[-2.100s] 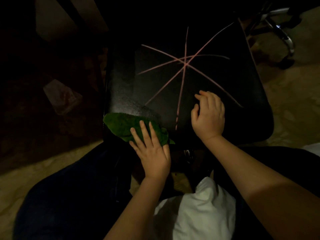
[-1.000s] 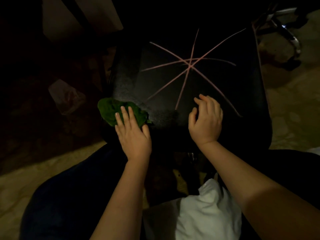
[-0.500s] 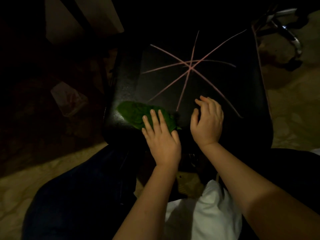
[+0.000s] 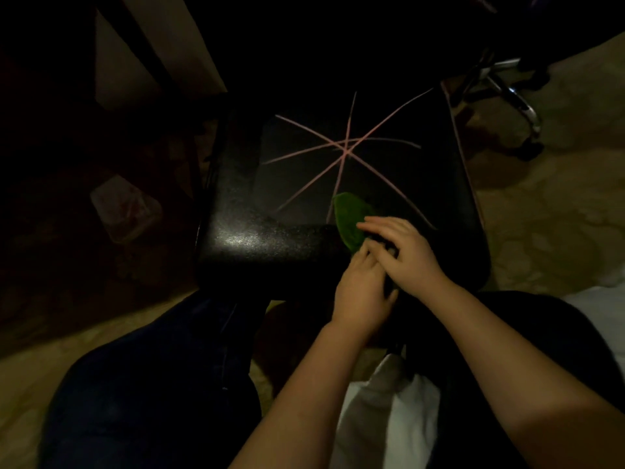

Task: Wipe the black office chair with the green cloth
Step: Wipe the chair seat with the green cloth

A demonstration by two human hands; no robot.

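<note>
The black office chair seat (image 4: 270,204) lies in front of me, marked with pink lines that cross near its middle. The green cloth (image 4: 350,220) lies on the seat's near middle. My left hand (image 4: 360,287) presses on the cloth's near edge, its fingers partly hidden under my right hand. My right hand (image 4: 404,253) lies across the left one, its straight fingers reaching onto the cloth.
A chrome chair base (image 4: 517,96) stands on the floor at the upper right. A pale plastic bag (image 4: 125,208) lies on the dark floor to the left. My dark trouser leg (image 4: 152,384) and a white fabric (image 4: 389,421) fill the bottom.
My left hand has slid the cloth rightward along the seat's front from the left corner. My right hand has shifted left and now overlaps the left hand and the cloth.
</note>
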